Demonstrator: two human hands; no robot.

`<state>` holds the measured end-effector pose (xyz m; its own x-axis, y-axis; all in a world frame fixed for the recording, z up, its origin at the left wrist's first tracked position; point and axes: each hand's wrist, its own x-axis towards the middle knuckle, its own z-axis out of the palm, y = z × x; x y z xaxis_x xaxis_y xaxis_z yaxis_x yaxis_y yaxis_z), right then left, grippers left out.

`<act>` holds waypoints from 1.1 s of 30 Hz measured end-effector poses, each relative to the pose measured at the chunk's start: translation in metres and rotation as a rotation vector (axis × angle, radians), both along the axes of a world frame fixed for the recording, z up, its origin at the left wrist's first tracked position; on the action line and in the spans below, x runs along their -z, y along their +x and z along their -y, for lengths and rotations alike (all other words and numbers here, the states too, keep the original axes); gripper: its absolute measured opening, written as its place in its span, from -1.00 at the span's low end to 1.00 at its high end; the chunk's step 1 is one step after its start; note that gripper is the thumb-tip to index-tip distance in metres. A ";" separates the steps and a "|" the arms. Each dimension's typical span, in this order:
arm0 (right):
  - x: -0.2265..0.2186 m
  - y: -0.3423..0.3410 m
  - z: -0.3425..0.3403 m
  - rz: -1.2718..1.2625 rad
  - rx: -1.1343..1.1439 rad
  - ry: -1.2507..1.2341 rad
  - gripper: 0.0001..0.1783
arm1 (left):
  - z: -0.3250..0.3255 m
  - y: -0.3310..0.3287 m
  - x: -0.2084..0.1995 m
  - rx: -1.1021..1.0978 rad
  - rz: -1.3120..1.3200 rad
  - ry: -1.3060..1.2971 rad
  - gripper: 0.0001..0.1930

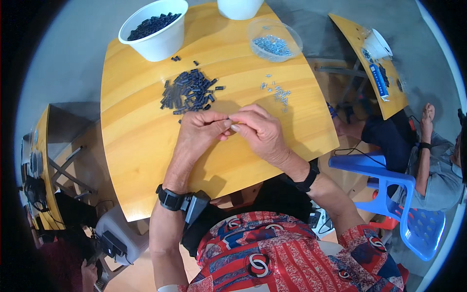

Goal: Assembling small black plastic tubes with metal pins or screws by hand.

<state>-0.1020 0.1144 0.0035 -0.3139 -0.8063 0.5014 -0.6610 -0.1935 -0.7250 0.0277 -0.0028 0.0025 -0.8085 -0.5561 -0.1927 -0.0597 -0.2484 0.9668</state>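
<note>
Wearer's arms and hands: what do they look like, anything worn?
Left hand and right hand: no gloves. Black left wrist strap, with a dark grey boxy module next to it. Black right wristband. Right sleeve: short, patterned red, blue and white, with pale linked rings.

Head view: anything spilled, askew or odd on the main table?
Nothing looks plainly wrong. Slightly untidy: a few black pieces lie strayed between the white tub and the black heap, and loose metal bits sit outside the clear bowl; possibly deliberate.
</note>
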 end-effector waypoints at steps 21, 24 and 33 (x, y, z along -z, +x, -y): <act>-0.022 -0.087 -0.004 -0.071 0.257 0.203 -0.92 | -0.002 0.003 0.005 -0.037 -0.034 0.005 -0.90; -0.025 -0.102 0.005 -0.208 0.242 0.264 -0.91 | -0.001 0.003 0.004 -0.019 -0.018 -0.007 -0.91; -0.016 -0.105 0.027 -0.440 0.243 0.467 -0.88 | -0.002 0.003 0.006 -0.024 -0.081 0.011 -0.91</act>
<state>-0.2070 0.0877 0.0200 -0.3599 -0.9014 0.2405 -0.8983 0.2652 -0.3504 0.0307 -0.0008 -0.0038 -0.8084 -0.5733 -0.1335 0.0248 -0.2598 0.9654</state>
